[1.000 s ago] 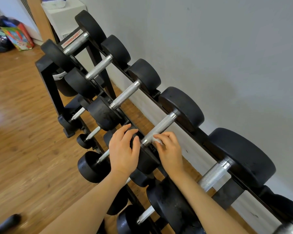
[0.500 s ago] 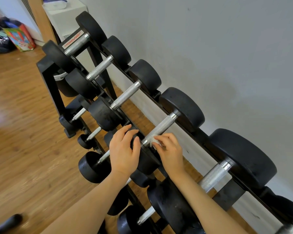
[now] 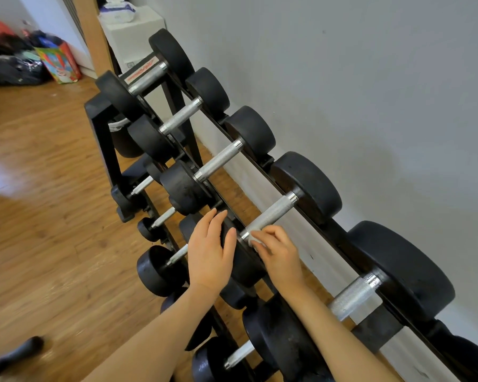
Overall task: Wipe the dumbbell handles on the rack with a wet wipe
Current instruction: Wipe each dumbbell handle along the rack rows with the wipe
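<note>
Wooden floor, grey wall behind the rack (image 3: pixel 100 125). Right hand (image 3: pixel 280 256) pinches the wet wipe (image 3: pixel 255 241) against the near end of one dumbbell handle (image 3: pixel 271 215); left hand (image 3: pixel 209 250), fingers straight, steadies the adjacent weight. Wiping underway; next stroke should likely run toward the wall.

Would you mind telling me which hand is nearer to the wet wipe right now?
Right. The right hand pinches the wet wipe against the dumbbell handle; the left hand rests beside it on the front weight head.
</note>
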`<state>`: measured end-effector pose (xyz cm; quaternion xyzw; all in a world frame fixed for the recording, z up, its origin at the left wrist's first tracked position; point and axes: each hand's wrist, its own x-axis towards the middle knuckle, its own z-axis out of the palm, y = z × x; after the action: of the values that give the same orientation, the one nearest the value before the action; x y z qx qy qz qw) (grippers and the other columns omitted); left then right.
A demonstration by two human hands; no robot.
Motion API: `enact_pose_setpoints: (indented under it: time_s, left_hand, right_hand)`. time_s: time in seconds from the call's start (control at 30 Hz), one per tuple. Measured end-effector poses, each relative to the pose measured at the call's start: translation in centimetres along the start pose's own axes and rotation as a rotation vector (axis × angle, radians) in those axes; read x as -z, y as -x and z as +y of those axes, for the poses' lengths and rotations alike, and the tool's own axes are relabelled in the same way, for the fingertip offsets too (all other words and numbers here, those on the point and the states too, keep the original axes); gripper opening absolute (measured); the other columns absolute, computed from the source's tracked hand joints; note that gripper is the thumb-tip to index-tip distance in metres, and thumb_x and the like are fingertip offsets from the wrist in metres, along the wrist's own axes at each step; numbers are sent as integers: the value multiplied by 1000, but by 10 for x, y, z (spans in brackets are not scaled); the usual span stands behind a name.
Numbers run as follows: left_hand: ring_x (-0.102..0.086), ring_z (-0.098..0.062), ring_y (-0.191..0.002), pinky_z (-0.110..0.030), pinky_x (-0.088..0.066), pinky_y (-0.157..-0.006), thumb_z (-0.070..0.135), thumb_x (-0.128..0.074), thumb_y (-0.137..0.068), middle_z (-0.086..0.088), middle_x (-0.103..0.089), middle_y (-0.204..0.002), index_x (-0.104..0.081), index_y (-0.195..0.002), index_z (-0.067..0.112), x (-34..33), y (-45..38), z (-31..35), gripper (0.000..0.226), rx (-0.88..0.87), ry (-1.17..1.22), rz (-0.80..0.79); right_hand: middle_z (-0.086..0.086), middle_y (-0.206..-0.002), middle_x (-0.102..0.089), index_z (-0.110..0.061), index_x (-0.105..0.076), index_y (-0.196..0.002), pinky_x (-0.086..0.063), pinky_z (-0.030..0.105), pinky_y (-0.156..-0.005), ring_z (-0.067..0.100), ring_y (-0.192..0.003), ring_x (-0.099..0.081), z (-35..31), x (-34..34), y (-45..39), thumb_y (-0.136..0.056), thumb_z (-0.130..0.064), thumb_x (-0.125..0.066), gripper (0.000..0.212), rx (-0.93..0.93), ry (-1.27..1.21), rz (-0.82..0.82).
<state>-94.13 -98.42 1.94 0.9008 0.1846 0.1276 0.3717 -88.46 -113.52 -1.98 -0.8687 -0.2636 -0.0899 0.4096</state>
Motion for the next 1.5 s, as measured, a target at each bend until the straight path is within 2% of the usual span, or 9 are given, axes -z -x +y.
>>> enact_pose_setpoints:
  time_s: [0.13, 0.3, 0.6, 0.77, 0.87, 1.0, 1.1, 1.23, 1.5]
  left_hand:
    - [-6, 3, -145, -26, -12, -118, 60, -24, -96, 10, -21, -161, -27, -154, 30, 8, 17, -16, 65, -32, -12, -69]
    - [-9, 0, -146, -32, -18, -120, 61, -23, -96, 10, -21, -161, -28, -154, 30, 7, 18, -18, 66, -23, -18, -62]
    - [-10, -6, -149, -25, -11, -117, 60, -20, -94, 10, -17, -162, -20, -153, 37, 5, 18, -19, 64, -9, -11, -73]
    - [-9, -4, -148, -26, -12, -117, 58, -22, -96, 8, -18, -162, -23, -154, 34, 3, 19, -22, 63, -16, 4, -63]
    - [-12, -8, -149, -28, -14, -117, 57, -23, -97, 7, -20, -161, -23, -153, 34, 2, 19, -22, 61, -22, 16, -57]
    - [-9, -1, -146, -26, -13, -116, 57, -24, -97, 8, -21, -160, -23, -153, 35, 0, 19, -23, 60, -27, 16, -47]
    - [-12, -4, -147, -26, -14, -116, 56, -25, -97, 8, -22, -160, -26, -153, 33, 0, 18, -23, 61, -22, 13, -47]
    - [-15, -8, -147, -26, -15, -115, 56, -26, -97, 7, -23, -159, -27, -153, 33, 1, 18, -22, 60, -31, 27, -50]
    - [-19, -13, -146, -31, -21, -115, 55, -26, -96, 5, -26, -157, -30, -152, 31, 3, 17, -22, 61, -30, 20, -60]
  right_hand:
    - [1, -103, -62, -7, -70, -108, -54, 23, -79, 9, -94, -59, -5, 3, -6, -89, -15, -65, 22, 88, 12, -37]
    - [3, -105, -66, -7, -71, -109, -50, 22, -89, 16, -99, -59, -11, 5, -25, -89, -15, -66, 22, 167, 104, -39]
    - [0, -115, -68, -13, -69, -116, -57, 39, -82, 19, -104, -64, -16, 22, -41, -91, -14, -64, 26, 184, 258, -311]
    - [-4, -131, -58, -21, -58, -128, -52, 36, -88, 20, -111, -60, -19, 23, -53, -100, -21, -48, 29, 126, 291, -569]
    - [-7, -126, -59, -21, -59, -124, -54, 41, -78, 23, -103, -63, -9, 21, -55, -99, -22, -49, 26, 109, 348, -498]
    - [-7, -130, -58, -20, -59, -126, -51, 25, -79, 13, -105, -61, -12, 17, -45, -100, -23, -50, 28, 197, 250, -489]
    - [-3, -121, -65, -14, -68, -116, -55, 22, -66, 14, -91, -68, -3, 18, -36, -93, -21, -64, 24, 252, 280, -312]
    - [-2, -128, -64, -13, -66, -124, -56, 26, -85, 12, -106, -65, 7, 10, -16, -96, -27, -55, 33, 261, 182, -223]
    - [5, -115, -61, -14, -60, -121, -58, 30, -71, 16, -99, -59, 7, 7, -16, -98, -30, -56, 28, 122, 150, -47]
